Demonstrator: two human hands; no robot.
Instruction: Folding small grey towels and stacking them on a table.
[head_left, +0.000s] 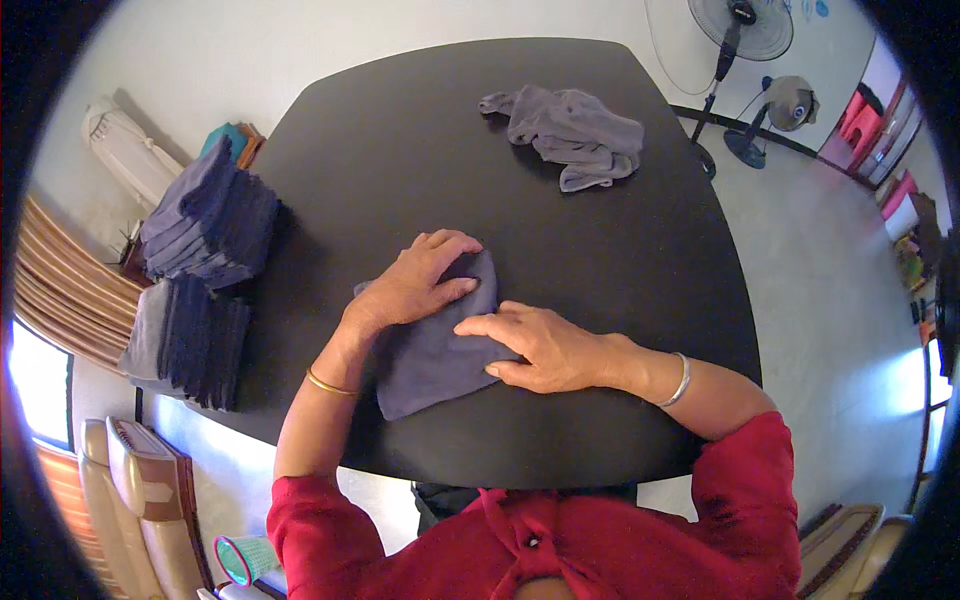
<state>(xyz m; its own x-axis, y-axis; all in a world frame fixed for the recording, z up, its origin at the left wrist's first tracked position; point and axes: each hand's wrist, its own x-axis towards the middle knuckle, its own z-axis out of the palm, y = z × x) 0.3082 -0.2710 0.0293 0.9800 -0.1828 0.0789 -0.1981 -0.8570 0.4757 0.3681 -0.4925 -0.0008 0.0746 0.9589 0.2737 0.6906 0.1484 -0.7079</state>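
A folded grey-purple cloth (435, 367) lies on the dark table in front of me. My left hand (416, 281) rests over its far part, fingers reaching the far right edge and thumb spread apart on the fabric. At the cloth's right edge, my right hand (544, 349) touches it with the index finger extended on top and the thumb nearer me, a gap between them. Part of the cloth is hidden under both hands. A crumpled grey cloth (574, 135) lies toward the far right of the tabletop.
Two stacks of folded dark cloths, a farther stack (214, 217) and a nearer stack (191, 341), stand at the left edge of the table (390, 142). Beyond the right side are a pedestal fan (739, 30) and a smaller fan (787, 105). A green basket (251, 559) sits low left.
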